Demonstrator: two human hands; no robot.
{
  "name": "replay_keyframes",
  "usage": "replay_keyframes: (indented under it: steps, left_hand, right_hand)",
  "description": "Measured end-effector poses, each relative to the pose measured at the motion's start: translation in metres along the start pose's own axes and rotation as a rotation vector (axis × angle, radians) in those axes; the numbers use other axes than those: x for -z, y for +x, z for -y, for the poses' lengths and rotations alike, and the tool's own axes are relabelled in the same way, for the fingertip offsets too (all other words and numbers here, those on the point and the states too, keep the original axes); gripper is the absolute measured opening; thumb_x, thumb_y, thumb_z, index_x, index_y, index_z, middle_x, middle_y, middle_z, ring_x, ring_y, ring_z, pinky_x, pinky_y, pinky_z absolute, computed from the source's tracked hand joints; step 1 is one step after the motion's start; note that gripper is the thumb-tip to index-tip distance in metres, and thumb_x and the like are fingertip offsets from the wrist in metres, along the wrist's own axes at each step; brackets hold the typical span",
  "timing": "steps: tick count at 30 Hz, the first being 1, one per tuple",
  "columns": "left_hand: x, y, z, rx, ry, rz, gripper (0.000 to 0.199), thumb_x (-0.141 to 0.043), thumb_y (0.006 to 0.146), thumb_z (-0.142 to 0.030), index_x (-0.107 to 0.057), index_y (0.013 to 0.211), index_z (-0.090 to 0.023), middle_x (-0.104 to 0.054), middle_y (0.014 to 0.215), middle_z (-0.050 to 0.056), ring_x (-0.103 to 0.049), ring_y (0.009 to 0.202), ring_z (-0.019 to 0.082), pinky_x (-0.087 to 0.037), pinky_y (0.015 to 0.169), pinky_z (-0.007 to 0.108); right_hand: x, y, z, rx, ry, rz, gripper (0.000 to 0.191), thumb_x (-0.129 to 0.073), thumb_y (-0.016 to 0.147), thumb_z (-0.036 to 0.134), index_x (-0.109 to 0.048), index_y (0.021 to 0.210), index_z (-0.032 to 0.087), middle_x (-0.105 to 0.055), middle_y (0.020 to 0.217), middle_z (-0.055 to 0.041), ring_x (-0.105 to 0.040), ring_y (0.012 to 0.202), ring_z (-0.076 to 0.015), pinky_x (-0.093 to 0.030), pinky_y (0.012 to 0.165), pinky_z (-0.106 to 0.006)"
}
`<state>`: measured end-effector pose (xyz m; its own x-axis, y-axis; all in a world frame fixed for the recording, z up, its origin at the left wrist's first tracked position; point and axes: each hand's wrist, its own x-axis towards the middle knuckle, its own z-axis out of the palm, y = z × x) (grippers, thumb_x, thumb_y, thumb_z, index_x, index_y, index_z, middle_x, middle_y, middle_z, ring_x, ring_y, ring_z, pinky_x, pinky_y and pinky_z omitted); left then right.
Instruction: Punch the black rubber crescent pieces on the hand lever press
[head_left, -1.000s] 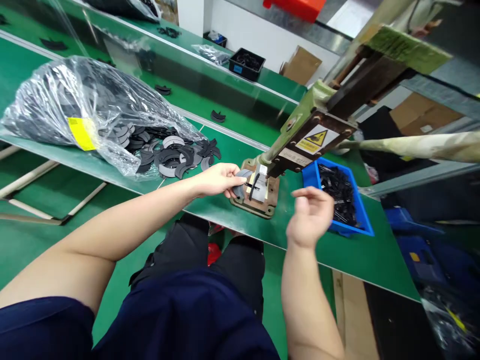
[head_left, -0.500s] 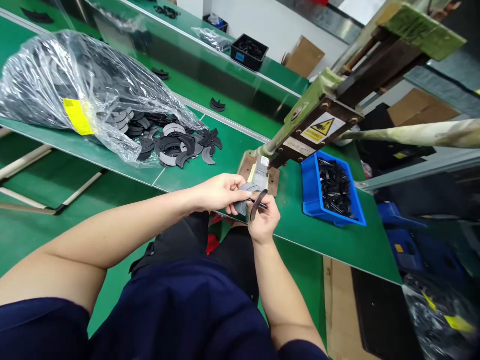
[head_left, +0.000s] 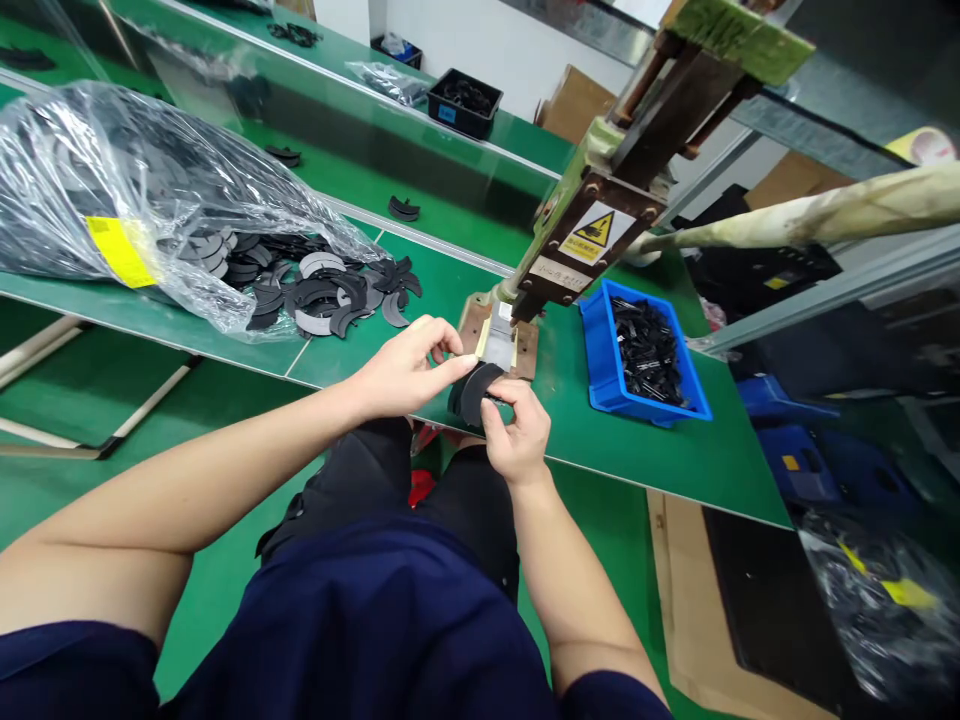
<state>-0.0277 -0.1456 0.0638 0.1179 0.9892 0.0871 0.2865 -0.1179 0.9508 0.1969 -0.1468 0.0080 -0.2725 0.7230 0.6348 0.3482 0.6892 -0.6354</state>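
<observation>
In front of the press base, a dark curved piece [head_left: 480, 390] is gripped between the thumb and fingers of my right hand [head_left: 520, 425]. Another dark curved part shows just behind its left side, partly covered. My left hand [head_left: 412, 368] is beside it, thumb tip at the piece's upper edge and the other fingers curled apart from the thumb. Directly beyond both hands is the metal fixture [head_left: 498, 340] on the base of a green hand press [head_left: 555, 220]. Left of my hands, a loose pile of grey and black curved pieces [head_left: 330, 295] spills from a clear plastic bag [head_left: 150, 170].
A blue bin [head_left: 600, 385] of small black parts stands right of the press. The press's long pale lever [head_left: 810, 215] reaches out to the right. Behind the green bench [head_left: 622, 455] runs a clear panel, with a black bin [head_left: 465, 110] beyond. One curved piece [head_left: 403, 208] lies near the panel.
The curved piece has turned, its broad dark face now showing. My left hand has loosened and drawn slightly left, while the right hand keeps hold. The whole view has shifted a little.
</observation>
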Motion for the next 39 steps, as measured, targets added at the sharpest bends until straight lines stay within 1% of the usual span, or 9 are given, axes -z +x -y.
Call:
replay_keyframes:
  steps: [5, 10, 15, 17, 19, 25, 33, 36, 39]
  left_hand:
    - [-0.007, -0.008, -0.012, -0.171, 0.14, 0.097, 0.038, -0.069, 0.095, -0.044, -0.057, 0.067, -0.021, -0.056, 0.078, 0.002, -0.053, 0.079, 0.018, -0.045, 0.075, 0.03]
    - [-0.016, -0.002, -0.008, -0.046, -0.019, 0.183, 0.047, -0.069, 0.093, -0.049, -0.047, 0.063, -0.02, -0.045, 0.07, -0.002, -0.043, 0.066, 0.013, -0.036, 0.061, 0.027]
    - [-0.021, -0.003, -0.001, 0.127, -0.336, 0.248, 0.038, -0.081, 0.085, -0.055, -0.064, 0.093, -0.021, -0.062, 0.082, -0.002, -0.056, 0.071, 0.013, -0.046, 0.064, 0.024]
    - [-0.021, -0.001, 0.007, 0.214, -0.381, 0.352, 0.042, -0.08, 0.086, -0.059, -0.065, 0.091, -0.02, -0.064, 0.076, -0.002, -0.058, 0.065, 0.012, -0.046, 0.059, 0.023]
    - [-0.018, 0.008, 0.021, 0.262, -0.383, 0.307, 0.044, -0.081, 0.085, -0.059, -0.066, 0.085, -0.018, -0.064, 0.071, -0.002, -0.056, 0.058, 0.01, -0.044, 0.052, 0.021]
    - [0.002, 0.086, 0.069, 0.525, -0.496, -0.213, 0.035, -0.086, 0.088, -0.035, -0.059, 0.078, -0.016, -0.065, 0.066, 0.002, -0.062, 0.053, 0.01, -0.054, 0.051, 0.019]
    - [0.011, 0.252, 0.063, 0.455, -0.484, -0.349, 0.012, -0.071, 0.1, -0.017, -0.061, 0.098, -0.012, -0.067, 0.075, 0.003, -0.07, 0.064, 0.009, -0.061, 0.068, 0.019]
    - [0.009, 0.27, 0.069, 0.452, -0.433, -0.375, 0.007, -0.068, 0.098, -0.012, -0.06, 0.098, -0.012, -0.066, 0.074, 0.003, -0.071, 0.065, 0.011, -0.06, 0.068, 0.021]
    - [0.007, 0.253, 0.081, 0.464, -0.367, -0.36, 0.01, -0.071, 0.094, -0.011, -0.061, 0.091, -0.013, -0.066, 0.073, 0.002, -0.066, 0.061, 0.01, -0.055, 0.062, 0.02]
  right_hand:
    - [-0.001, -0.003, 0.0, 0.042, -0.005, -0.004, 0.019, -0.068, 0.092, 0.024, -0.069, 0.111, 0.025, -0.075, 0.103, -0.0065, -0.071, 0.097, -0.02, -0.06, 0.089, -0.041]
    - [0.0, -0.013, -0.001, 0.004, 0.022, -0.029, 0.019, -0.067, 0.094, 0.03, -0.069, 0.112, 0.026, -0.076, 0.105, -0.0075, -0.072, 0.099, -0.0218, -0.061, 0.09, -0.044]
    - [0.001, -0.019, -0.005, -0.061, 0.099, -0.053, 0.016, -0.064, 0.097, 0.031, -0.069, 0.112, 0.027, -0.074, 0.106, -0.0069, -0.072, 0.101, -0.0208, -0.061, 0.093, -0.043]
    - [0.002, -0.019, -0.01, -0.091, 0.123, -0.019, 0.017, -0.066, 0.096, 0.031, -0.07, 0.113, 0.027, -0.074, 0.107, -0.0064, -0.072, 0.103, -0.0202, -0.061, 0.095, -0.042]
    - [0.005, -0.021, -0.017, -0.139, 0.137, 0.0, 0.025, -0.065, 0.097, 0.031, -0.068, 0.121, 0.027, -0.073, 0.109, -0.0066, -0.072, 0.103, -0.0195, -0.062, 0.096, -0.041]
    - [0.023, -0.043, -0.037, -0.258, 0.155, -0.076, 0.023, -0.059, 0.1, 0.027, -0.065, 0.122, 0.026, -0.067, 0.11, -0.0067, -0.07, 0.105, -0.0185, -0.062, 0.096, -0.041]
    - [0.052, -0.052, -0.036, -0.27, 0.059, -0.05, 0.019, -0.062, 0.097, 0.025, -0.069, 0.114, 0.028, -0.071, 0.104, -0.0069, -0.072, 0.099, -0.0215, -0.064, 0.086, -0.041]
    - [0.069, -0.051, -0.036, -0.27, -0.006, -0.045, 0.019, -0.063, 0.096, 0.026, -0.07, 0.113, 0.029, -0.072, 0.103, -0.0069, -0.073, 0.098, -0.0222, -0.064, 0.085, -0.042]
    - [0.096, -0.047, -0.044, -0.279, -0.09, -0.05, 0.015, -0.064, 0.097, 0.029, -0.072, 0.108, 0.028, -0.073, 0.1, -0.0065, -0.073, 0.097, -0.0218, -0.063, 0.084, -0.041]
